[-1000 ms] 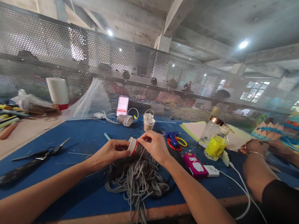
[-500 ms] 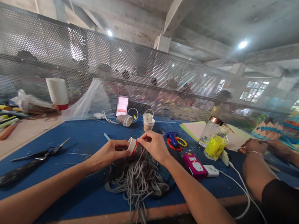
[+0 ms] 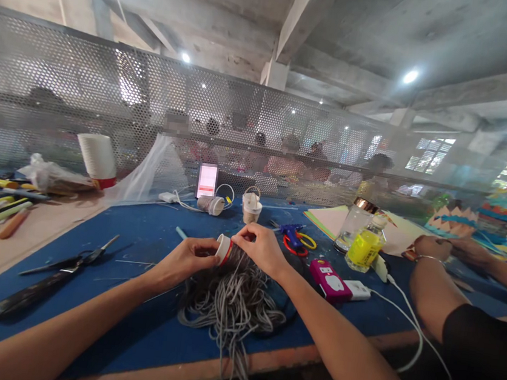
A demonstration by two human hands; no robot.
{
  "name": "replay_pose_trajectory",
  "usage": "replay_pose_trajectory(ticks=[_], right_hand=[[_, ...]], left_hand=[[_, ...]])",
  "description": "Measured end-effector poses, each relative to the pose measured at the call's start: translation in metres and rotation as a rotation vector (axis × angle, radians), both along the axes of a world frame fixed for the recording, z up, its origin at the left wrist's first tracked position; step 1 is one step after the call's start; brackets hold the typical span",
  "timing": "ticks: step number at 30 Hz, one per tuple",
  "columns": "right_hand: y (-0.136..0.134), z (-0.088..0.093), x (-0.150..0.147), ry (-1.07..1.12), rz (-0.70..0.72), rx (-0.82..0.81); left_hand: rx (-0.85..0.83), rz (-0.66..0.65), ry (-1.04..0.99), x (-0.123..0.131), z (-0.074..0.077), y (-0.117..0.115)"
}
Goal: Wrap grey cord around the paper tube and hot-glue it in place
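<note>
My left hand point(image 3: 191, 257) is closed on the rim of a small white paper cup point(image 3: 223, 249) with a red band, tilted on its side. At the cup's other side, my right hand point(image 3: 257, 246) pinches at the grey cord point(image 3: 239, 258) lying against the cup; its fingertips are pressed together. A loose tangle of grey cord point(image 3: 240, 310) spreads below both hands and hangs over the table's front edge. Beyond the hands stands a small cord-wrapped cup with a handle point(image 3: 251, 207), and a wrapped cup point(image 3: 210, 204) lies on its side next to it.
Scissors point(image 3: 75, 262) and a black-handled tool lie left on the blue table mat point(image 3: 120, 315). A phone point(image 3: 207, 180) stands at the back. To the right are a blue glue gun point(image 3: 293, 235), a pink power bank point(image 3: 330, 280), a yellow-labelled bottle point(image 3: 364, 248) and a co-worker's arms point(image 3: 435, 284).
Almost nothing differs. Both hands keep their hold at the cup, and the view has shifted very slightly.
</note>
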State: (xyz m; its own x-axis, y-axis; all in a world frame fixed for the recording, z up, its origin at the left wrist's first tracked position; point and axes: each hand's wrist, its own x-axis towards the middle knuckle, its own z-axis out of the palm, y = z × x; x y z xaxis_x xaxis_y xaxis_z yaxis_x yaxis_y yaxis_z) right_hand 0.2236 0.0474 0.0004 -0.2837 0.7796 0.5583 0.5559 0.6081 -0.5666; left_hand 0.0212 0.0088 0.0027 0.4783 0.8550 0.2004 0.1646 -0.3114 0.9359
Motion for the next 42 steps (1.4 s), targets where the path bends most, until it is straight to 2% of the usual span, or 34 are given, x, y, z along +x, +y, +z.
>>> replay_pose_trajectory(ticks=[22, 29, 32, 37, 42], right_hand=[[-0.004, 0.003, 0.001, 0.127, 0.047, -0.008], [0.003, 0.001, 0.005, 0.122, -0.068, 0.049], [0.005, -0.002, 0.008, 0.065, -0.088, -0.035], [0.002, -0.003, 0.009, -0.04, -0.033, -0.215], [0.001, 0.0, 0.008, -0.046, -0.022, -0.247]], left_hand=[[-0.032, 0.022, -0.064, -0.004, -0.008, 0.01], [-0.035, 0.047, -0.117, -0.005, -0.007, 0.011], [-0.044, 0.076, -0.147, -0.007, -0.006, 0.011], [-0.078, 0.1, -0.213, -0.011, -0.009, 0.014], [-0.119, 0.105, -0.249, -0.013, -0.012, 0.017]])
